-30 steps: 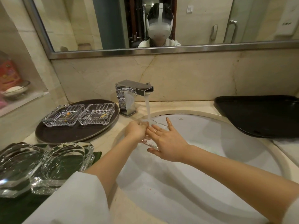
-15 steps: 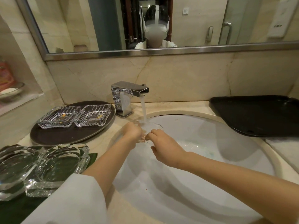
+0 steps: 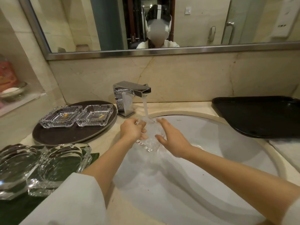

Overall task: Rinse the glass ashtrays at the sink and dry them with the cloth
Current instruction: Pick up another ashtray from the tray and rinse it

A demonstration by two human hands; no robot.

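Under the running tap [image 3: 132, 91], a clear glass ashtray [image 3: 151, 137] is held tilted over the white sink [image 3: 211, 153]. My left hand [image 3: 133, 130] grips its left edge with curled fingers. My right hand [image 3: 172, 137] has straight, spread fingers resting against the ashtray's right side. Water pours onto the glass. Two square ribbed ashtrays [image 3: 60, 116] [image 3: 95, 115] with orange bits inside sit on a round dark tray [image 3: 71, 135] at the left. Two large thick glass ashtrays [image 3: 17, 166] [image 3: 60, 166] lie on a dark green cloth [image 3: 16, 208] at the near left.
A black rectangular tray [image 3: 259, 116] lies on the counter right of the sink, with a pale cloth [image 3: 287, 151] in front of it. A mirror [image 3: 162, 21] runs along the wall. A niche at the left holds a small dish [image 3: 11, 91].
My right hand went from spread to curled over the ashtray, then spread again against its right side. The ashtray now stands more tilted under the water.
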